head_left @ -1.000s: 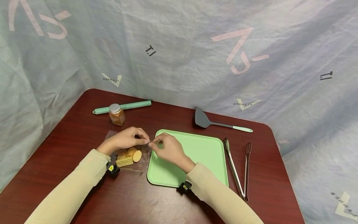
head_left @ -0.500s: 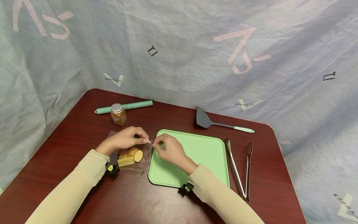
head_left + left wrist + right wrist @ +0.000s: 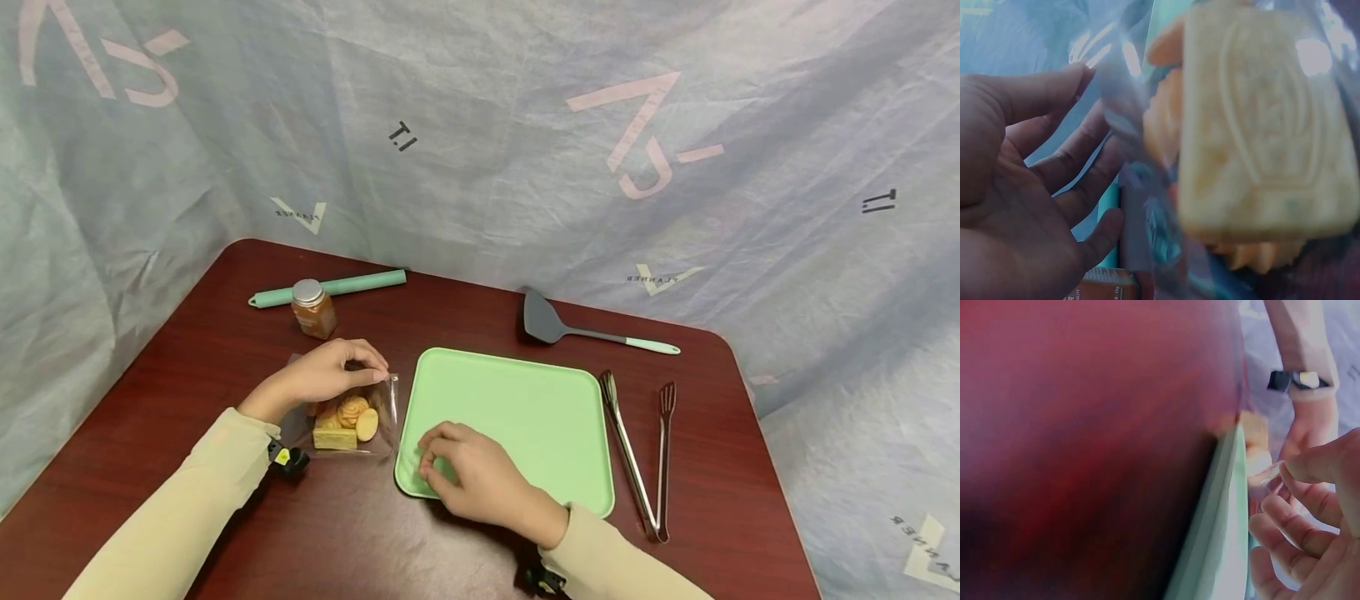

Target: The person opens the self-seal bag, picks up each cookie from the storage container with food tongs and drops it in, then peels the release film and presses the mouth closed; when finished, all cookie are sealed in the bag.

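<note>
A clear plastic bag point(image 3: 386, 421) of biscuits lies at the left of the green tray point(image 3: 517, 400). Inside it show a yellow rectangular biscuit point(image 3: 335, 439), a round pale one point(image 3: 367, 424) and a ridged swirl cookie point(image 3: 352, 409). My left hand point(image 3: 333, 371) pinches the bag's far right corner between thumb and fingertips. Over the tray's near left corner, my right hand point(image 3: 480, 475) pinches a thin bit of clear film point(image 3: 1267, 473) between thumb and index finger, its other fingers loosely bent. In the left wrist view the rectangular biscuit point(image 3: 1266, 125) looms large through the film.
Behind the bag stands a jar point(image 3: 315, 310) with a silver lid, in front of a green stick-like tool point(image 3: 367, 283). A grey spatula point(image 3: 543, 318) lies at the back, metal tongs point(image 3: 630, 454) right of the tray. Cloth hangs around the table.
My right hand has drawn away from the left, down toward the tray's near left corner, with clear film in its fingers. The bag's right edge now shows straight; the left hand stays at its corner.
</note>
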`<state>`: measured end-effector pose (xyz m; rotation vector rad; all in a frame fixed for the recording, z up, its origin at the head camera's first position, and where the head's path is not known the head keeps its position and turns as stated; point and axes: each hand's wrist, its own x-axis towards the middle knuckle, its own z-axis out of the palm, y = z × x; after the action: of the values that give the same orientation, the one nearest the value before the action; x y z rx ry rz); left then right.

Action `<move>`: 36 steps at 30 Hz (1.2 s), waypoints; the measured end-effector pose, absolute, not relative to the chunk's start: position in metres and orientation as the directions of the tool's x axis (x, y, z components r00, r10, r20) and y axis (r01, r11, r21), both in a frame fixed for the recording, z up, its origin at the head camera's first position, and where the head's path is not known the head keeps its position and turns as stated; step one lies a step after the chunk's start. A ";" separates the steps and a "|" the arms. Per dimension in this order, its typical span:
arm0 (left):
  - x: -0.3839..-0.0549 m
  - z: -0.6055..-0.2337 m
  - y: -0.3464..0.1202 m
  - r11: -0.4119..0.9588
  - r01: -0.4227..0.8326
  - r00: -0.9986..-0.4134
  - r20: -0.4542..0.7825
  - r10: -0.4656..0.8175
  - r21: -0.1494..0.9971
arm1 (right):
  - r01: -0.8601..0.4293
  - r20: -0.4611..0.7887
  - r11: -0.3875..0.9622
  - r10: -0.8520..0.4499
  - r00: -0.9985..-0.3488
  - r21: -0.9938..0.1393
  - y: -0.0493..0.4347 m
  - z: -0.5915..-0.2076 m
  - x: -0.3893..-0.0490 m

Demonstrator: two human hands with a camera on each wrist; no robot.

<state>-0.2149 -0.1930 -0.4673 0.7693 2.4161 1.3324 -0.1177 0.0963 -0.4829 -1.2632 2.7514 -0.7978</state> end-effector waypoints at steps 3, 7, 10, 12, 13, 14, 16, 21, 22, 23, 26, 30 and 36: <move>-0.215 -0.468 -0.193 0.433 0.328 -0.820 0.026 0.571 0.840 | -0.747 0.219 0.499 -0.747 -0.628 -0.440 0.101 -0.482 -0.105; -0.214 -0.470 -0.193 0.439 0.343 -0.823 0.040 0.566 0.831 | -0.825 0.264 0.434 -0.801 -0.537 -0.362 0.105 -0.480 -0.089; -0.214 -0.470 -0.193 0.457 0.329 -0.836 0.030 0.548 0.827 | -0.865 0.251 0.392 -0.844 -0.474 -0.313 0.105 -0.478 -0.077; -0.215 -0.471 -0.193 0.470 0.321 -0.842 0.022 0.538 0.822 | -0.876 0.214 0.371 -0.870 -0.444 -0.308 0.105 -0.476 -0.071; -0.215 -0.472 -0.192 0.476 0.308 -0.848 0.010 0.531 0.824 | -0.879 0.193 0.360 -0.882 -0.429 -0.312 0.106 -0.476 -0.068; -0.216 -0.472 -0.192 0.480 0.304 -0.849 0.006 0.528 0.823 | -0.881 0.173 0.348 -0.893 -0.415 -0.321 0.106 -0.475 -0.065; -0.216 -0.473 -0.192 0.481 0.298 -0.851 0.002 0.525 0.825 | -0.884 0.140 0.324 -0.911 -0.388 -0.338 0.106 -0.475 -0.061; -0.217 -0.474 -0.191 0.486 0.282 -0.860 -0.007 0.511 0.827 | -0.899 0.116 0.258 -0.941 -0.317 -0.355 0.106 -0.476 -0.058; -0.217 -0.474 -0.191 0.493 0.274 -0.864 -0.014 0.503 0.826 | -0.900 0.117 0.247 -0.945 -0.306 -0.359 0.106 -0.476 -0.058; -0.217 -0.475 -0.191 0.499 0.267 -0.867 -0.019 0.498 0.825 | -0.903 0.122 0.235 -0.948 -0.295 -0.361 0.106 -0.476 -0.057; -0.217 -0.475 -0.190 0.512 0.250 -0.873 -0.037 0.486 0.822 | -0.905 0.121 0.204 -0.956 -0.266 -0.373 0.107 -0.477 -0.054; -0.216 -0.475 -0.189 0.514 0.241 -0.885 -0.031 0.465 0.823 | -0.916 0.092 0.160 -0.974 -0.207 -0.369 0.108 -0.479 -0.048; -0.216 -0.476 -0.187 0.501 0.243 -0.891 -0.014 0.454 0.831 | -0.856 0.112 0.210 -0.949 -0.294 -0.472 0.118 -0.475 -0.054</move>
<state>-0.2164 -0.1870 -0.4760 0.5944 2.5146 1.3369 -0.0535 0.1184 -0.4748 -1.7288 2.2773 -0.6770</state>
